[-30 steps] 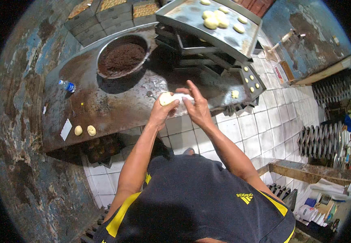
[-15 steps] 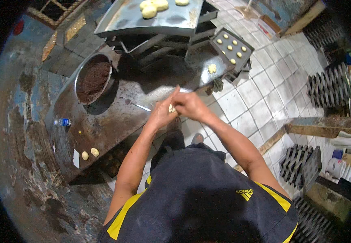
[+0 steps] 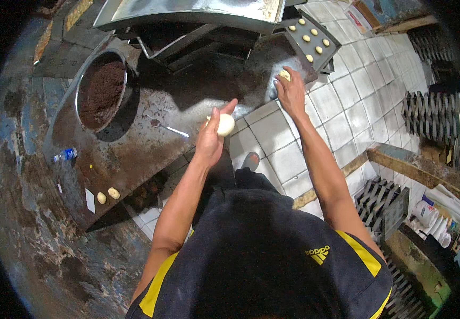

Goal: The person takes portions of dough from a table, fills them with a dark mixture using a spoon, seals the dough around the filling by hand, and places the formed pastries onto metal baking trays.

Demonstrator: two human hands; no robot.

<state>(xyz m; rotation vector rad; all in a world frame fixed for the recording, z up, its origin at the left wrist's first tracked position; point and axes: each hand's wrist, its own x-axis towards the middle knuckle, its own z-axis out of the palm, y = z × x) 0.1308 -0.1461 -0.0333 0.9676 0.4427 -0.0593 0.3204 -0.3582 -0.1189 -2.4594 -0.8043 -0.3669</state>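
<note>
My left hand (image 3: 214,135) is closed round a smooth, pale dough ball (image 3: 226,125), in front of the work table's near edge. Its thumb lies along the ball and the fingertips show beyond it. At the right end of the table my right hand (image 3: 292,93) has its fingers curled down around a pale yellow, crumbly lump (image 3: 284,75). The fingers partly cover that lump. A spoon (image 3: 171,128) with a dark, smeared bowl lies on the table, left of my left hand. Further left stands a large metal bowl (image 3: 79,101) of dark brown crumbly filling (image 3: 102,93).
A baking tray (image 3: 323,37) with several small dough balls stands beyond my right hand. A big metal tray (image 3: 187,11) rests on a dark rack at the back. Two dough pieces (image 3: 107,195), a white card (image 3: 90,200) and a bottle (image 3: 65,154) are at the table's left end.
My hands were together over a small piece of dough. The right has moved away, forward and right, to the yellow lump. The left now shows a round dough ball. The view has shifted.
</note>
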